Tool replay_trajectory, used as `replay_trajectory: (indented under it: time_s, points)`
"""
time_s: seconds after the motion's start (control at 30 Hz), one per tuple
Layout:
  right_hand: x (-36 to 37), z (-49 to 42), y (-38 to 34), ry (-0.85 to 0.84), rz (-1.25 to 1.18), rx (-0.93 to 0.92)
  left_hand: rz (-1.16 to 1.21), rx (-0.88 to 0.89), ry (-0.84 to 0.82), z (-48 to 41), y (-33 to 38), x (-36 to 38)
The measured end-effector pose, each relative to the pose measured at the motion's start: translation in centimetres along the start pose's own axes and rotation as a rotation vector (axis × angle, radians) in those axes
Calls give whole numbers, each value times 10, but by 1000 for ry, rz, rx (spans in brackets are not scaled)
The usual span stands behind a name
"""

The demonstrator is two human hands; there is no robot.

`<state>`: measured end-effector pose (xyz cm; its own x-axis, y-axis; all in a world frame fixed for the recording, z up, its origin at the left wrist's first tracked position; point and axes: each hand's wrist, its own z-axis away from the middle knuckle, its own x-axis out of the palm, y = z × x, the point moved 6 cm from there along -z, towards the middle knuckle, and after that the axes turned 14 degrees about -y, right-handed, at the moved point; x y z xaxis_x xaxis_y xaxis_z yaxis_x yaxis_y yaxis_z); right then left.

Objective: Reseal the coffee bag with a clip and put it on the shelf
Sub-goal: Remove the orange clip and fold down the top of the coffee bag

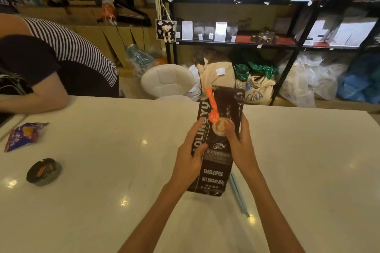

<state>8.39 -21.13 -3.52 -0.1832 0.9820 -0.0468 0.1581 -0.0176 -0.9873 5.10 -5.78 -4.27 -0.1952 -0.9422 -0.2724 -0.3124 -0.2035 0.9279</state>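
The tall dark brown foil coffee bag [216, 150] stands upright on the white glossy table [102, 201], near its far edge, with an orange plastic spoon [212, 107] against its front. We hold it on both sides: our left hand [190, 160] grips its left edge, our right hand [240, 148] its right edge, thumb on the front. A pale blue long clip [238, 195] lies just right of the bag. Black metal shelves [236, 42] stand beyond the table.

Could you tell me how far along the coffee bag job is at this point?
Nothing looks finished. Both hands, left hand and right hand, hold the coffee bag upright on the table, its top unclipped. The blue clip lies beside it. Clipping and carrying it to the shelf remain.
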Motion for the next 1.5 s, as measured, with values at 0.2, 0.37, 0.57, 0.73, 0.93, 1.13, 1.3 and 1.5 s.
replay_trajectory:
  time_s: [0.2,0.37,0.57,0.73,0.93,1.13,1.3,1.5]
  points:
    - [6,41,51,-173,152,91,119,-174,-3,21,-48,-6]
    - [0,41,57,-49,198,115,84,-247,-122,19,-55,-14]
    - [-9,42,59,63,269,122,-16,-293,59,12,-58,-18]
    - [-11,39,63,112,271,135,-150,-327,57,7,-56,-18]
    - [-11,31,60,151,76,180,255,-385,-18,6,-61,-13]
    - [22,41,75,142,145,307,288,-337,329,2,-60,4]
    - [8,47,71,292,349,239,271,-369,255,6,-64,23]
    - [9,36,62,123,220,186,80,-258,284,5,-50,9]
